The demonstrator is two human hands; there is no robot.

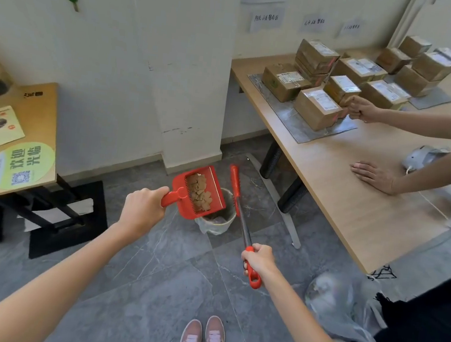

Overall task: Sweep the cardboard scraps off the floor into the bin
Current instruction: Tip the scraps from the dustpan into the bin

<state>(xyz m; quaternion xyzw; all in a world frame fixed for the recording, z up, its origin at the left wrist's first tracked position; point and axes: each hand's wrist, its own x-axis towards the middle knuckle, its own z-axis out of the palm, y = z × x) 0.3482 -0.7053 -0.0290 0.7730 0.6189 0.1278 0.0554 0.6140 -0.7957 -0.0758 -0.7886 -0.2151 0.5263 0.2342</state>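
Observation:
My left hand (142, 208) grips the handle of a red dustpan (217, 196), held tilted over a small bin (220, 222) lined with a clear bag. Brown cardboard scraps (200, 193) lie piled inside the dustpan. My right hand (259, 259) holds the red grip of a long-handled broom (239, 203), whose red head rests beside the bin's right edge. The bin stands on the grey tiled floor near a white pillar.
A wooden table (360, 201) on the right carries several cardboard parcels (316, 108); another person's hands (374, 176) rest on it. A second table (29, 122) with leaflets stands left, a black frame under it. A clear plastic bag (341, 302) lies at lower right.

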